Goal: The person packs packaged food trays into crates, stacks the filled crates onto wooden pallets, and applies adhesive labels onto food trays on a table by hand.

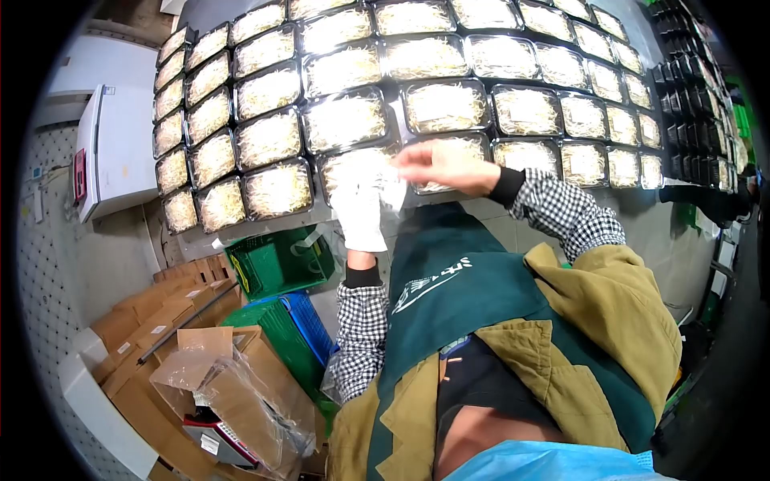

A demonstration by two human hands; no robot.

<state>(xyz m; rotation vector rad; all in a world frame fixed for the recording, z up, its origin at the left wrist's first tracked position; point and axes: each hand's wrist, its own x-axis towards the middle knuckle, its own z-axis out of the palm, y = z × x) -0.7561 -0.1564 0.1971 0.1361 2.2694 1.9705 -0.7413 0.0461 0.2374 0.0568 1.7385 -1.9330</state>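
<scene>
My left hand (358, 212), in a white glove, reaches over the front edge of a black tray of bean sprouts (341, 167). Glare washes out its fingers, so their grip is unclear. My right hand (449, 166) is bare, its fingers bent together beside the glove. A pale, crumpled, film-like piece (391, 195) shows between the two hands; whether the right fingers pinch it is hard to make out. Partly behind my right hand lies another sprout tray (473, 147). A further filled tray (445, 106) sits just beyond the hands.
Rows of filled sprout trays (269, 140) cover the metal table. Stacked black trays (686, 104) stand at the right. Below on the left are a green crate (281, 260), a blue crate (309, 325) and cardboard boxes (152, 353). A white cabinet (124, 152) stands far left.
</scene>
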